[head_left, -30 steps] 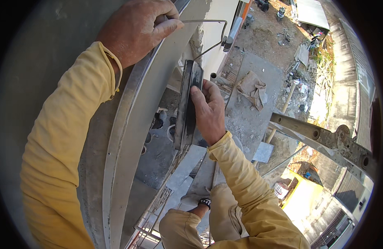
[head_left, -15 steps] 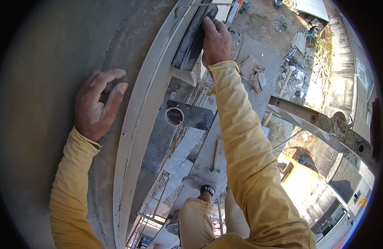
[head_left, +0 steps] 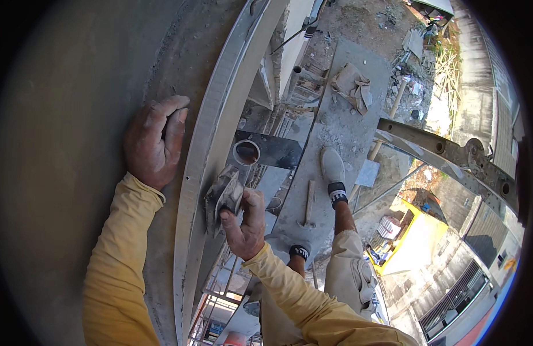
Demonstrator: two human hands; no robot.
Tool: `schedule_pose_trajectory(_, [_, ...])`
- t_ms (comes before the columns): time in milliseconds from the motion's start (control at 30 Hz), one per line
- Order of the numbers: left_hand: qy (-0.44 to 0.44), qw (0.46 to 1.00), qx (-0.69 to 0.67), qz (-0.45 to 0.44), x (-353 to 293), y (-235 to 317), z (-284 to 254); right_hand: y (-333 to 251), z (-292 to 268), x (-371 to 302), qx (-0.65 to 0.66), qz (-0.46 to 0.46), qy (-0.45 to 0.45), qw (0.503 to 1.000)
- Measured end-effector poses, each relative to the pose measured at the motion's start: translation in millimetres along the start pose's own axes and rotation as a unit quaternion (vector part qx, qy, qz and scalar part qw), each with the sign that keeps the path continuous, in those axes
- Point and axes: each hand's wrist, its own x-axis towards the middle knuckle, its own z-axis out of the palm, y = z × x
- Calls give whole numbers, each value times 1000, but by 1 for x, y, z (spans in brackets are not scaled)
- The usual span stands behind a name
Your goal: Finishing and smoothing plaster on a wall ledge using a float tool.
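Observation:
My left hand [head_left: 154,141] lies flat, fingers together, on the grey plastered wall [head_left: 76,115], just left of a long pale metal straightedge [head_left: 211,132] that runs up the wall's corner. My right hand [head_left: 243,222] grips the handle of a mortar-caked plaster trowel [head_left: 220,199], whose blade presses against the side of the straightedge. Both my sleeves are yellow. My legs and shoes [head_left: 333,167] show below on a plank.
A dusty scaffold plank [head_left: 330,132] carries a hammer [head_left: 308,202], a grey bucket [head_left: 246,153] and a crumpled cement bag [head_left: 353,86]. A metal ladder rail [head_left: 451,155] crosses at right. Far below lie rubble, a yellow structure [head_left: 413,242] and a street.
My right hand has come down from high on the straightedge to its middle, with the trowel in it. My left hand stays flat on the wall, slightly shifted in view.

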Motion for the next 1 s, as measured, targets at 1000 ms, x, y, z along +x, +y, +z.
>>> schedule_pose_trajectory(1000, [-35,999,10,31,5,-3,0,45,-6,15,142,251,69,955])
